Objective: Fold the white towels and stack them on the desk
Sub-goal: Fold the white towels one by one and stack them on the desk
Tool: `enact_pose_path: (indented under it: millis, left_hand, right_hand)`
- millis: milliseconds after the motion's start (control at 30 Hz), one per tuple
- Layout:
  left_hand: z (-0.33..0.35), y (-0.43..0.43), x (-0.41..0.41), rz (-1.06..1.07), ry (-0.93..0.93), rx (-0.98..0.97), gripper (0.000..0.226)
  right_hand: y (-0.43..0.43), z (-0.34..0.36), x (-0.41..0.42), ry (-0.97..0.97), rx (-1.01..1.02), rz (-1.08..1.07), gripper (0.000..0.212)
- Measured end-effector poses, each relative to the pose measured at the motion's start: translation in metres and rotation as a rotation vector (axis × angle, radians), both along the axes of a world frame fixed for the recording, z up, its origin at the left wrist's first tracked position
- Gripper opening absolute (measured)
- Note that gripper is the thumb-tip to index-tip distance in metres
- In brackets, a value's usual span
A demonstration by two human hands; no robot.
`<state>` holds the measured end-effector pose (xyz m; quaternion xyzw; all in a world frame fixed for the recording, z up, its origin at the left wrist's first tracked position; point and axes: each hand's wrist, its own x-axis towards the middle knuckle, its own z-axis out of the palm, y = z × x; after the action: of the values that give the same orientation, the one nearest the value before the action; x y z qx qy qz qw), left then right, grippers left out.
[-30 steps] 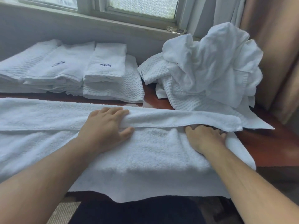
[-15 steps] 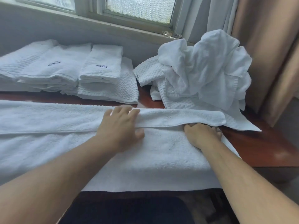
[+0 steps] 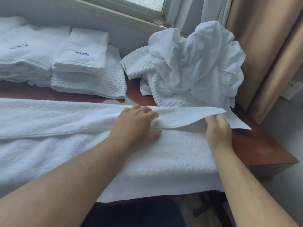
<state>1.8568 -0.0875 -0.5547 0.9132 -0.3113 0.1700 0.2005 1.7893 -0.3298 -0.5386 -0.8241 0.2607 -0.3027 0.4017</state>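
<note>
Lying along the desk's front edge, the towel is being pressed by the left hand, fingers flat together, while the right hand is pinching its flap's right end.

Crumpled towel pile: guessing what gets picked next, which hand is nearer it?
Right. The right hand pinches the lifted edge of the spread towel just in front of the crumpled towel pile; the left hand rests on that towel farther left.
</note>
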Motion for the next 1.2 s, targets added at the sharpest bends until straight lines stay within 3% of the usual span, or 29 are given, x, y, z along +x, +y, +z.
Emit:
enact_pose_path:
  millis: [200,367,500,633,800,933,1200]
  left_hand:
    - [0.0,-0.001,0.003,-0.005,-0.01,0.01,0.041]
    - [-0.001,-0.002,0.005,-0.002,0.031,0.028,0.038]
    - [0.0,-0.003,0.005,0.012,0.048,0.043,0.033]
    - [-0.001,-0.004,0.001,0.0,-0.037,0.016,0.03]
    - [0.005,-0.001,-0.006,-0.044,-0.183,-0.064,0.037]
    - [0.009,-0.001,-0.013,-0.097,-0.321,-0.086,0.032]
    - [0.009,0.0,-0.018,-0.237,-0.257,-0.061,0.032]
  right_hand:
    - [-0.01,-0.004,0.007,-0.026,-0.03,-0.104,0.035]
    - [-0.015,-0.007,0.006,-0.069,-0.095,-0.116,0.025]
    - [-0.013,-0.009,0.002,-0.187,-0.033,-0.114,0.026]
    - [-0.012,-0.012,-0.002,-0.243,-0.01,-0.114,0.021]
    - [-0.012,-0.009,0.002,-0.157,0.01,-0.119,0.028]
    - [-0.013,-0.008,-0.002,-0.24,0.038,-0.208,0.029]
    - [-0.011,-0.008,-0.004,-0.291,0.078,-0.316,0.036]
